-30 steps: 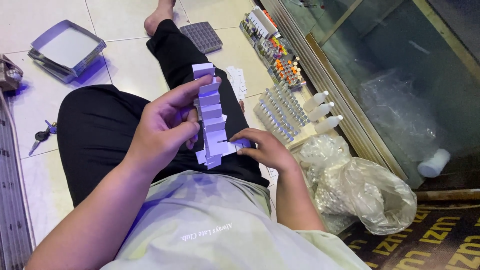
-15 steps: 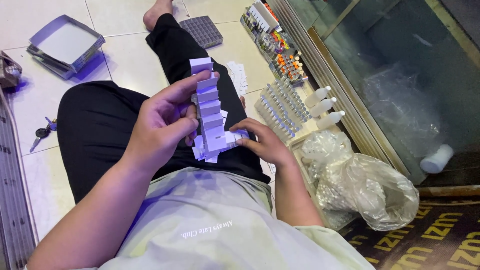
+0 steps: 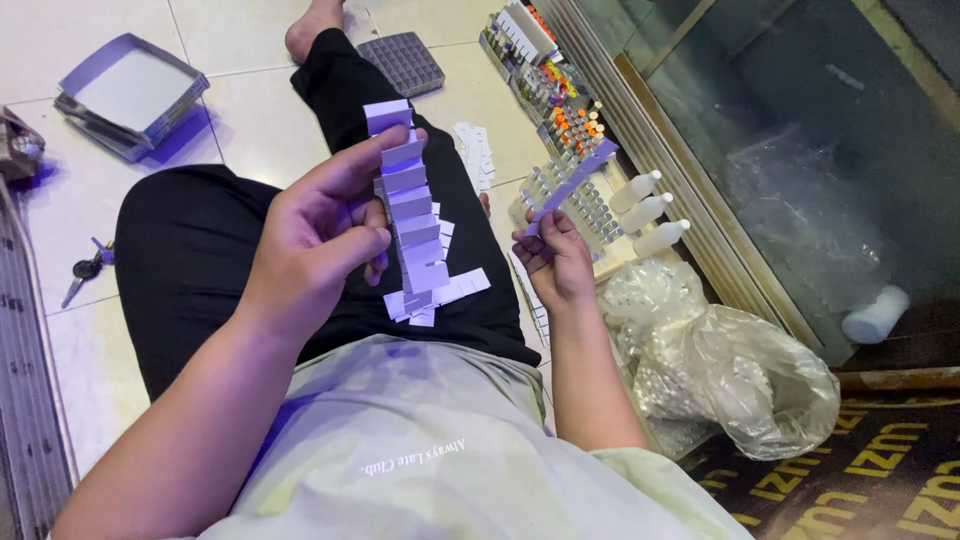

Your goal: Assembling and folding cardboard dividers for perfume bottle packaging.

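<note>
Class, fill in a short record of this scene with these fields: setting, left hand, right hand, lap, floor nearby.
setting: person seated on a tiled floor, legs out, seen from above
left hand: left hand holds a fanned stack of pale purple paper slips upright
right hand: right hand pinches one long purple strip, apart from the stack
lap: loose slips on black trousers
floor nearby: rack of small vials, three white bottles, clear plastic bag, keys, shallow tray

The left hand (image 3: pixel 318 232) is raised above the lap, fingers curled and thumb pressed in a closed grip. The right hand (image 3: pixel 553 258) is held apart to its right, fingertips pinched together, forearm bent.
</note>
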